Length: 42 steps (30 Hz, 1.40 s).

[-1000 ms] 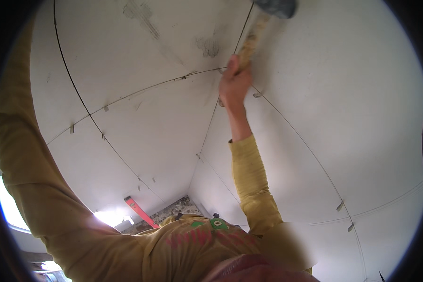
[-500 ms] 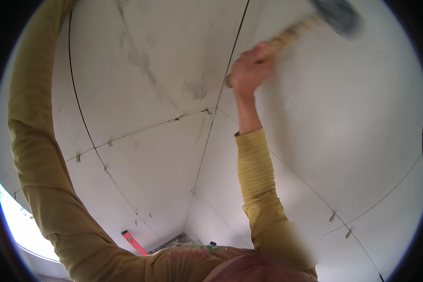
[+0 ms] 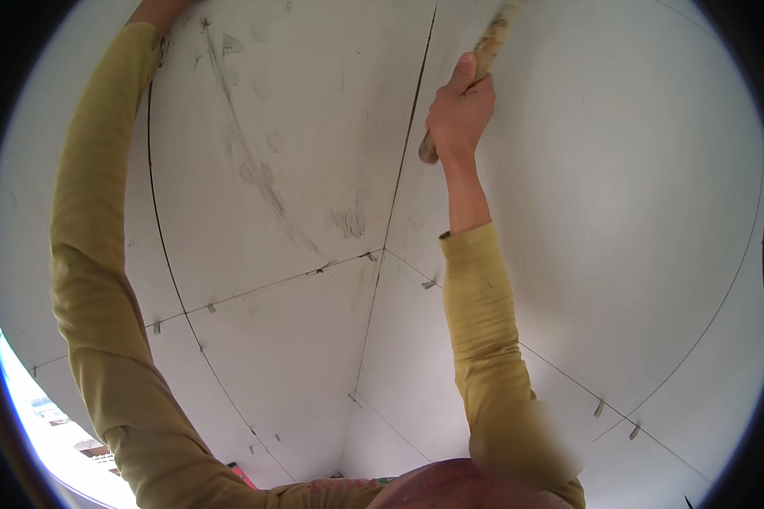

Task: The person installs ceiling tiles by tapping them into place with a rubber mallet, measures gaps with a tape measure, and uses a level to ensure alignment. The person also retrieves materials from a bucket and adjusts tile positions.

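Observation:
My right hand (image 3: 463,110) is raised and wrapped round the wooden handle of a rubber mallet (image 3: 494,38). The handle's butt sticks out below my fist, and the mallet's head lies beyond the upper edge. Behind that hand is a large pale wall tile (image 3: 620,212). Far up at the left, only the wrist part of my left hand (image 3: 163,12) shows, beside another pale tile (image 3: 297,110) with grey smudges; its fingers are out of view.
Dark joints run between the tiles, with small clips (image 3: 369,256) standing in them. Two tiled walls meet in a corner near the middle. Low at the left, a bit of a red spirit level (image 3: 242,473) shows behind my sleeve. A bright opening (image 3: 38,416) lies at the far left.
The mallet has swung upward, taking its dark head out of view. The view has shifted, so the joints sit lower, and my left wrist now shows. Less of the red level is visible.

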Each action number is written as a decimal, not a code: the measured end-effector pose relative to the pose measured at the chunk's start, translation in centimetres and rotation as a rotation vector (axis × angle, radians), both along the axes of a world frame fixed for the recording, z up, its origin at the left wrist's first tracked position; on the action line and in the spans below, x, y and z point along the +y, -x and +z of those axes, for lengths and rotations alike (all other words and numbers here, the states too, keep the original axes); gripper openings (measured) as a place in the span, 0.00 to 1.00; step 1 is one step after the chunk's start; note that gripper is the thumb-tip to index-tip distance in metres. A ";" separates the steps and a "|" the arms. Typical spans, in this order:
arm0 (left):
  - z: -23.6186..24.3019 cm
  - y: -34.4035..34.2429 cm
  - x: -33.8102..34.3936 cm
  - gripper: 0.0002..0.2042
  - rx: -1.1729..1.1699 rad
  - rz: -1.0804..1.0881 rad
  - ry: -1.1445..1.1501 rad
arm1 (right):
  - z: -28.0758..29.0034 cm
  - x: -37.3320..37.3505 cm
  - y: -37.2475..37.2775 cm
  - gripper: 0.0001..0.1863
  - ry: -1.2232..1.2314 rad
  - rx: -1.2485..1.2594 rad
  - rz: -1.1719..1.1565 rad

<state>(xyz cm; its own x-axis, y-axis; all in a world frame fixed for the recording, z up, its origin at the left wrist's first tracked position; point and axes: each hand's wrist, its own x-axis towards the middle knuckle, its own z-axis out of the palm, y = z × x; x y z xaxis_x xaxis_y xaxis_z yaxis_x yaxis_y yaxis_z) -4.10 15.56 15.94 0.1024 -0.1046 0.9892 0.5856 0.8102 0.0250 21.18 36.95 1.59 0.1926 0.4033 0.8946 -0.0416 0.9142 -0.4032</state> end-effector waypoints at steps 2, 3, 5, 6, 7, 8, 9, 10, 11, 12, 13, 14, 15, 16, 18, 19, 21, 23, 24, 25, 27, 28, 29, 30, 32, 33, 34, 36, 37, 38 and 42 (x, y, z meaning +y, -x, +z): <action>0.1 -0.9 0.3 0.51 -0.015 -0.042 0.013 | 0.5 2.2 1.8 0.26 -0.280 0.162 -0.175; 0.0 -1.2 0.6 0.51 -0.017 -0.056 0.018 | 0.6 3.2 2.5 0.26 -0.413 0.239 -0.259; 0.1 -1.1 0.6 0.51 -0.011 -0.057 0.019 | 2.1 4.1 2.8 0.26 -0.161 -0.054 -0.284; 0.2 -0.6 0.2 0.51 -0.001 -0.042 0.014 | 2.6 3.8 2.9 0.25 -0.035 -0.199 -0.286; 0.3 -0.4 -0.2 0.51 0.009 -0.025 0.008 | 2.4 3.6 2.4 0.25 -0.017 -0.143 -0.195; 0.2 0.0 -0.8 0.51 0.005 -0.018 0.016 | 2.0 0.2 1.6 0.25 -0.004 -0.090 -0.091; 0.0 0.3 -1.5 0.51 0.001 -0.009 0.025 | 1.9 -1.9 1.7 0.25 0.011 -0.037 0.016; -0.2 0.3 -0.1 0.51 -0.010 -0.076 0.020 | 2.0 -0.5 1.4 0.26 -0.144 0.026 -0.092; -0.4 0.1 1.4 0.51 -0.025 -0.123 0.011 | 1.9 2.0 1.5 0.26 -0.301 0.083 -0.199; 0.2 -1.2 0.1 0.52 -0.018 -0.092 0.014 | 2.4 2.8 2.0 0.27 -0.442 0.172 -0.232; -0.8 -0.8 3.2 0.52 -0.046 -0.153 0.039 | 2.6 4.9 0.8 0.26 -0.320 0.017 -0.326; -0.3 -1.7 1.6 0.52 -0.018 -0.116 0.043 | 3.8 4.8 0.6 0.26 -0.197 -0.083 -0.325; -0.2 -1.0 1.0 0.52 -0.011 -0.091 0.038 | 4.7 4.8 1.2 0.26 -0.089 -0.208 -0.330; -0.5 0.5 -0.5 0.52 -0.013 -0.034 0.035 | 4.4 -1.7 1.0 0.25 0.146 -0.267 0.002; -0.4 0.0 -0.4 0.51 -0.019 -0.070 0.038 | 2.1 -2.5 0.5 0.26 -0.146 -0.012 -0.123; -0.3 -0.2 -0.2 0.51 -0.023 -0.088 0.038 | 1.4 -2.1 0.9 0.26 -0.294 0.114 -0.184; -0.1 -0.5 -0.3 0.51 -0.017 -0.095 0.023 | -0.1 2.0 2.5 0.27 -0.333 0.031 -0.334; -0.1 -1.5 1.2 0.51 -0.013 -0.142 0.028 | 0.6 7.9 1.8 0.26 -0.123 -0.300 -0.682; -0.2 -0.8 0.9 0.51 -0.016 -0.107 0.039 | 1.4 5.2 1.9 0.24 -0.143 -0.186 -0.548; -0.3 0.0 0.0 0.51 -0.021 -0.073 0.037 | 1.7 2.1 1.8 0.24 -0.109 -0.142 -0.377; -0.4 0.4 -0.5 0.51 -0.009 -0.053 0.026 | 1.0 -2.2 0.4 0.24 -0.027 -0.053 -0.085; -0.4 0.4 -0.4 0.51 -0.002 -0.056 0.016 | 0.8 -1.8 0.7 0.24 -0.208 0.101 -0.109; -0.4 -0.2 0.5 0.51 -0.004 -0.102 0.013 | 0.6 -0.1 0.5 0.24 -0.275 0.106 -0.260; 0.0 -0.6 0.7 0.51 0.001 -0.121 0.014 | 0.9 2.6 1.4 0.23 -0.336 0.120 -0.387; 0.0 -0.7 0.7 0.51 -0.016 -0.115 0.038 | 1.4 4.2 2.3 0.23 -0.273 0.022 -0.443; 0.1 -0.8 0.6 0.51 -0.032 -0.109 0.047 | 2.0 4.1 2.0 0.22 -0.165 -0.084 -0.389; 0.2 -0.9 0.6 0.51 -0.048 -0.104 0.056 | 2.4 4.0 1.7 0.22 -0.057 -0.188 -0.334; -0.6 0.2 -0.4 0.51 -0.024 -0.062 0.046 | 0.9 -1.5 1.8 0.21 -0.090 -0.082 -0.175; -0.6 0.2 -0.5 0.51 -0.006 -0.070 0.031 | 0.5 -3.6 1.1 0.21 -0.116 -0.025 -0.125; -0.5 0.1 -0.3 0.51 -0.008 -0.086 0.020 | -0.1 -2.7 0.7 0.22 -0.241 0.111 -0.163; -0.2 -0.9 0.5 0.51 0.007 -0.097 0.018 | -2.4 3.9 2.6 0.25 -0.158 -0.299 -0.686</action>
